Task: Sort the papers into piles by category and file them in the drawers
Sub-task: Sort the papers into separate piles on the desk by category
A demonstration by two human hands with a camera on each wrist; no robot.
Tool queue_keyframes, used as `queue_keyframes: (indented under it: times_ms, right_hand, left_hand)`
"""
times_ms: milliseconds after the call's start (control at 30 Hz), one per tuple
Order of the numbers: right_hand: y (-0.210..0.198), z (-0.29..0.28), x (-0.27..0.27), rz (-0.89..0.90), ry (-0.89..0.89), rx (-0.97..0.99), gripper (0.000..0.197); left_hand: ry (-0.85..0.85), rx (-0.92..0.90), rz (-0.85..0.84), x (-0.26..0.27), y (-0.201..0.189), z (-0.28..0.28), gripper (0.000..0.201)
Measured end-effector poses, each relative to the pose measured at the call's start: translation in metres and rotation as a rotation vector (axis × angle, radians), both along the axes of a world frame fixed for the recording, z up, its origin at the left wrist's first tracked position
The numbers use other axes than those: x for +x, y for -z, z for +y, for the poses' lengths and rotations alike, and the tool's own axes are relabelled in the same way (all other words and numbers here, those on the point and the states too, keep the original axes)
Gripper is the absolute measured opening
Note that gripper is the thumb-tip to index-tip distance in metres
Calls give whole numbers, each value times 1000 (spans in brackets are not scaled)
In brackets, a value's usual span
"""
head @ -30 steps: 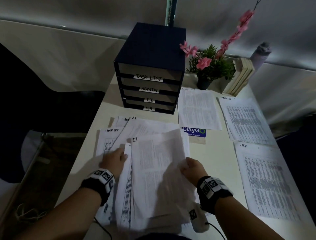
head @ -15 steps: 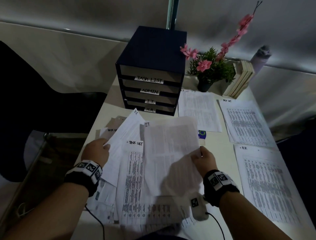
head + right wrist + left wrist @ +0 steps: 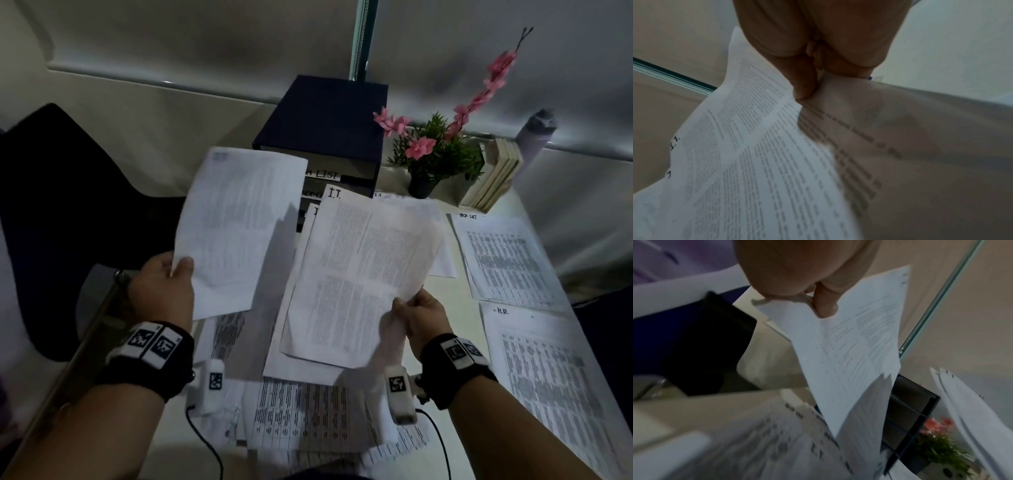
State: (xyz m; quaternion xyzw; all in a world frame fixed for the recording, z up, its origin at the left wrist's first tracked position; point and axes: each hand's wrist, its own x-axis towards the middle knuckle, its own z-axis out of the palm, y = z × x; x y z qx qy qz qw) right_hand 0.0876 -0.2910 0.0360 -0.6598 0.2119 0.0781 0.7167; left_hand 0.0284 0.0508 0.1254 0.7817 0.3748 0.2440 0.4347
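Both hands have come up off the desk since a sec ago, each w/ paper lifted clear of the mixed heap. My left hand pinches one sheet at its near corner, thumb on top & fingers under; it stands up in front of the drawers, blocking most labels, and the category mark on it is too blurred to read. My right hand pinches the I.T. sheets at their right edge, thumb pressed on the printed side, other fingers hidden behind; looks like more than one sheet but can't count them. Unsorted heap lies at the near edge of the desk. Sorted piles sit along the right side: I.T. pile just behind what my right hand holds, task-list pile at the far right, H.R. pile at the near right. Plant & books stand in the far right corner. To do this step well, I reckon: read the corner mark before moving anything, carry the I.T. sheets low & flat over to the I.T. pile, square the edges on landing so filing goes easy later. One-corner pinches let paper droop & curl, so I'd support from under and not sweep the laid piles.
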Motion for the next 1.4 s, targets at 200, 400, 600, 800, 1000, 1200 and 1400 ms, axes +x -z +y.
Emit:
queue_keyframes:
  times_ms: [200, 400, 600, 800, 1000, 1200, 1400]
  right_hand:
    - [17, 2, -9, 147, -39, -60, 13]
    - [64, -13, -24, 288, -161, -393, 13]
    - [60, -16, -25, 215, -153, -412, 4]
    - [23, -12, -6, -15, 96, -72, 5]
    - [6, -26, 3, 29, 39, 170, 24]
    - [46, -23, -16, 235, -116, -286, 27]
    - [58, -19, -31, 222, -246, -526, 24]
  left_hand:
    - [70, -398, 146, -21, 83, -26, 15]
    - [195, -585, 445, -43, 140, -44, 31]
    - [248, -19, 400, -24, 97, -21, 28]
    - [96, 113, 97, 7, 18, -2, 30]
    - [313, -443, 180, 2, 67, -18, 15]
    - [463, -597, 505, -47, 136, -59, 36]
    - [435, -523, 504, -51, 152, -67, 37]
